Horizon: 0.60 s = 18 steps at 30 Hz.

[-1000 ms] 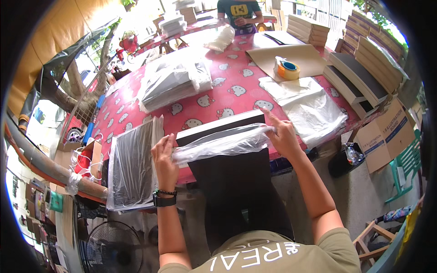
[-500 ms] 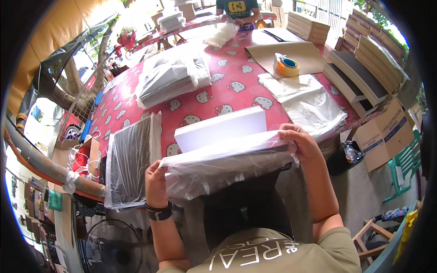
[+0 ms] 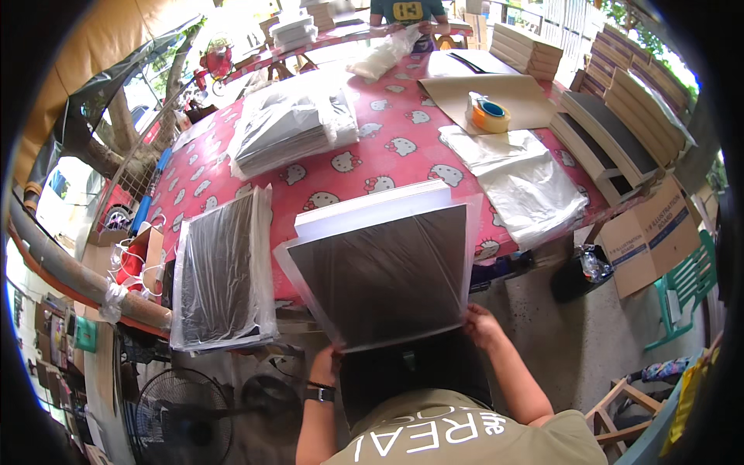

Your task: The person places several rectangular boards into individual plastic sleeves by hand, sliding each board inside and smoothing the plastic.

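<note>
The left hand (image 3: 326, 364) is closed with its fingertips at the near-left corner of a plastic-sleeved black board (image 3: 380, 271), the finger detail dark there; the right hand (image 3: 482, 325) pinches the sleeve by its near-right corner between thumb and fingers. The board slants across the middle of the worktop's near edge, its lower part hanging out over the person's lap. At the near-left corner of the worktop (image 3: 372, 160), a stack of sleeved black boards (image 3: 221, 271) juts past the near edge. Just beyond the held board sits a white board stack (image 3: 372, 211), partly covered by it.

Farther in, a pile of clear plastic sleeves (image 3: 535, 186) lies by the right edge, and a plastic-covered stack (image 3: 287, 128) sits toward the left edge. Past the sleeves, a tape roll (image 3: 490, 120) rests on a brown sheet (image 3: 515, 91); black-topped boards (image 3: 612, 132) are stacked along the right edge. Near the far edge is a plastic bundle (image 3: 384, 56), with another person (image 3: 411, 14) behind.
</note>
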Available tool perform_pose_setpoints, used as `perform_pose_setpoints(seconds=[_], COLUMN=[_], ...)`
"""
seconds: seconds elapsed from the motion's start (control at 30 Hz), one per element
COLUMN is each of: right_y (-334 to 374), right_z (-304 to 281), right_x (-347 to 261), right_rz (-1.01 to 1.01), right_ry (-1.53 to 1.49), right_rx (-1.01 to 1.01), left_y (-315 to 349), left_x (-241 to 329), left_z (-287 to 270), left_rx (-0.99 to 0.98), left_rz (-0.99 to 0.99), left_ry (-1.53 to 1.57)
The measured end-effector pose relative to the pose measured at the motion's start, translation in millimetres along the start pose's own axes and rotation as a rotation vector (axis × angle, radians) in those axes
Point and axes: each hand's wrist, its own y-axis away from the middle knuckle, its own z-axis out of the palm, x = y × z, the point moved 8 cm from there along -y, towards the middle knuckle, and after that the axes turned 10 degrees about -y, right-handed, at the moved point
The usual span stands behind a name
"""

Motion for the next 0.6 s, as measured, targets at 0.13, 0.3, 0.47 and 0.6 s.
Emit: perform_pose_setpoints(seconds=[0.13,0.3,0.47,0.6], right_y=[4.1,5.0,28.4,42.1], right_z=[-25.6,-25.9,12.9,18.4], right_x=[18.8,14.7,8.3,5.6], right_rz=[-0.21,-0.475,-0.441,-0.632], right_ry=[0.578,1.072,1.391,1.554], right_rx=[0.118,0.175,0.218,0.202], left_y=[-3.5,-12.9,2.6,19.8], left_x=[-29.7,-16.4,-9.1,4.4], left_z=[-4.3,-7.7,-1.8,19.1], left_rx=[0.126,0.381,0.69,0.678], left_rz=[0.003,0.321,0.554,0.58], left_ry=[-0.205,-0.687,-1.254,-1.38])
